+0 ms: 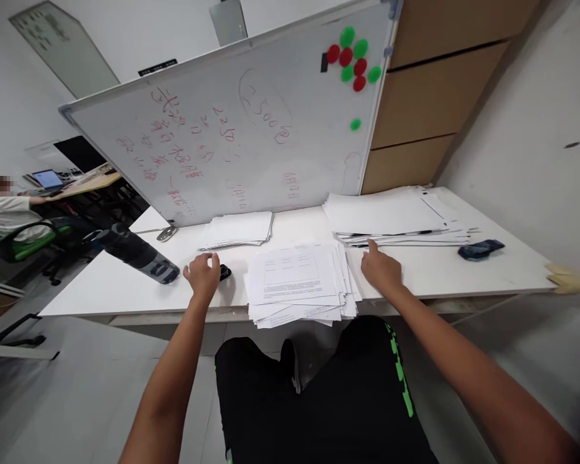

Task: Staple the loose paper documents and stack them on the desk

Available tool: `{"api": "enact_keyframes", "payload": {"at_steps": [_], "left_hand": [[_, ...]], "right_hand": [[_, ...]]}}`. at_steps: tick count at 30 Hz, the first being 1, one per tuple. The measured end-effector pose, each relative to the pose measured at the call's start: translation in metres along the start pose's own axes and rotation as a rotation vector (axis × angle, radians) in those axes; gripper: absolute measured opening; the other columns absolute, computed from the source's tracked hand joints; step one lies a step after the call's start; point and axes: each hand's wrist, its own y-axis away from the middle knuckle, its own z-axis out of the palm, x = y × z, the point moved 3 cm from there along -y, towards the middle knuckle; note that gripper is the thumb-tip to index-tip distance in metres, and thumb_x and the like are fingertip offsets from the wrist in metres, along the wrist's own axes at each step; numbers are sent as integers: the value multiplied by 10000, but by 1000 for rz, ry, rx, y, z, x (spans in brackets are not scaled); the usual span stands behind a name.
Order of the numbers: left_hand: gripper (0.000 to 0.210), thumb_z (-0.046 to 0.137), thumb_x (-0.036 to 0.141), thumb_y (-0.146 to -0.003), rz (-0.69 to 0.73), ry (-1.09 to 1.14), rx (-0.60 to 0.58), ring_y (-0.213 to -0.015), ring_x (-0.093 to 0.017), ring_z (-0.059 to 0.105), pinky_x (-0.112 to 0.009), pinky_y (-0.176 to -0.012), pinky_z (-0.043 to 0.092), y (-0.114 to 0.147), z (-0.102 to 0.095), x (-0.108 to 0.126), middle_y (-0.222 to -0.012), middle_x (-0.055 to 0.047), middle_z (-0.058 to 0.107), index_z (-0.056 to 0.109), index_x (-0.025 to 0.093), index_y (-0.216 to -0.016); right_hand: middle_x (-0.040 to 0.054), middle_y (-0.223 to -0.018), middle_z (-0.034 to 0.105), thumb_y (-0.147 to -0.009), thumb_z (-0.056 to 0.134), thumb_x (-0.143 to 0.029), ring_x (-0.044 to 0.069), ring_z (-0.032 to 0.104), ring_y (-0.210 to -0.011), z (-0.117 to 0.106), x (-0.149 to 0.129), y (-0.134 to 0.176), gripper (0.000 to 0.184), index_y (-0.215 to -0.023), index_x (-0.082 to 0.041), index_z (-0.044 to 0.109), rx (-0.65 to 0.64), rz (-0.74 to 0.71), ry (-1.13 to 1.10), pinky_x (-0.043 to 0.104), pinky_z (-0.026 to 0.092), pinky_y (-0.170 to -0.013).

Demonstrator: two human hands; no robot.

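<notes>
My left hand (203,278) is just above the white table, its fingers bent and apart, with nothing seen in it. Close to its right side lies a small black object (225,272), partly hidden by the hand. My right hand (383,269) is over the table with the index finger stretched forward and the other fingers curled, and no held thing shows. Between both hands lies an uneven stack of printed sheets (292,274), jutting past the table's front edge. The right fingertip is close to the front of a wide paper stack (381,216); whether it touches is unclear.
A smaller paper stack (236,229) lies before the whiteboard (270,129), which bears red writing and round magnets. A dark bottle (140,254) stands on the table's left. Toward the right end is a dark blue object (481,249). A person (9,212) sits far left.
</notes>
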Motion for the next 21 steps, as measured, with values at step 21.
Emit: {"api": "enact_keyframes", "payload": {"at_steps": [21], "left_hand": [[538,510,579,-843,405,-279,-443,-1118,-362,602,-602,-1103,176,-67,105,132,-1240,-166,642,604,198,-1211]], "right_hand": [[146,-878,725,-1009,283,-274,275,689,-800,2,2,-7,543,-1523,-101,290,0,28,23,335,427,-694]]}}
